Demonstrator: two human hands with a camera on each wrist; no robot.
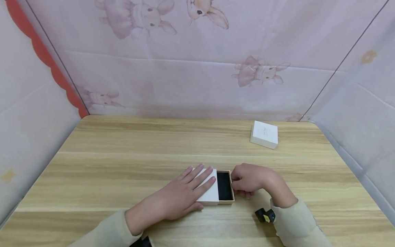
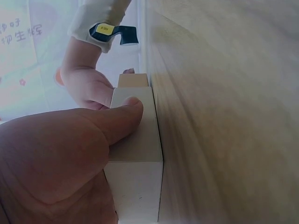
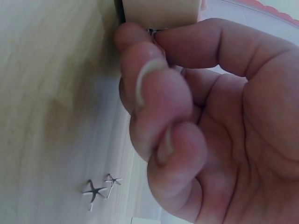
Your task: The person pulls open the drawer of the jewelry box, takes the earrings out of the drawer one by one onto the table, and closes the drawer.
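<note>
A white slide-out box [image 1: 210, 195] lies on the table, its tan inner drawer [image 1: 233, 197] partly out to the right and showing a black lining [image 1: 224, 187]. My left hand [image 1: 182, 195] holds the outer sleeve, fingers spread over its top. In the left wrist view, the thumb [image 2: 124, 114] presses its near side. At the drawer's outer end is my right hand [image 1: 251, 178], fingers curled. Its thumb and forefinger pinch a tiny dark and silvery piece [image 3: 152, 31] right at that end; I cannot tell what it is, as the fingertips mostly hide it.
A second white box [image 1: 265, 134], with small print on top, lies at the table's back right. In the right wrist view, two small silver star-shaped pieces [image 3: 95, 190] lie on the wooden table [image 1: 139, 137]. Fabric with printed rabbits [image 1: 256, 72] rises behind it.
</note>
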